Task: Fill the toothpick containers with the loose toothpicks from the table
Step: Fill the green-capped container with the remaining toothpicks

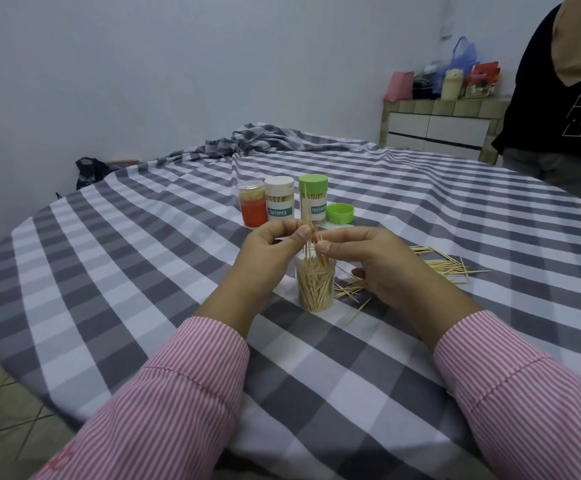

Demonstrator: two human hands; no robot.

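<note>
On the checked tabletop [143, 271], near its front edge, the clear container [315, 289] stands upright directly below my hands. My left hand [268, 251] and right hand [379, 261] pinch a toothpick bundle [311, 244], long axis vertical, tips entering its mouth; loose toothpicks [444, 265] lie rightward, nearer my right grip.

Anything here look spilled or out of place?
Yes: loose toothpicks lie scattered on the tablecloth right of the open clear container, and a green lid sits off on its own.

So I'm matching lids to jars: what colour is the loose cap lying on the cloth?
Green; the loose cap shows best in the head view.
</note>
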